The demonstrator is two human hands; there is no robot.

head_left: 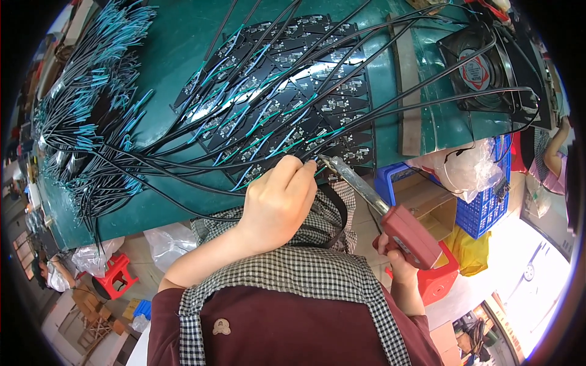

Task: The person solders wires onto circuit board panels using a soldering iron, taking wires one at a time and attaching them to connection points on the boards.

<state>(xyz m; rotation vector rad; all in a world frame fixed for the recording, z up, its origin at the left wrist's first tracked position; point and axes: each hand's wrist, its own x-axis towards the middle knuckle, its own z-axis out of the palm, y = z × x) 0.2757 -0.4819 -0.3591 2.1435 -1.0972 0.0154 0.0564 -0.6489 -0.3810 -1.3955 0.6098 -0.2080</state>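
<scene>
The green table (177, 55) fills most of the view, and a fan of small black circuit boards (287, 97) lies spread across it, with black cables (427, 100) and teal-tipped wires (85, 91) running over and beside them. At the near edge of that fan the left hand (278, 204) is closed in a loose fist, its fingertips pinching a thin wire (310, 165) against the nearest board. The right hand (397, 259) is wrapped around the red handle of a soldering iron (381, 210), fully closed on it. The iron's long axis runs from lower right to upper left, handle low by the person's side, metal tip pointing up-left and ending just beside the left fingertips at the board's edge. To do this joint well, it seems wise to keep the wire end pressed still on its pad, bring the tip in flat against both, and keep the fingertips clear of the hot metal.
</scene>
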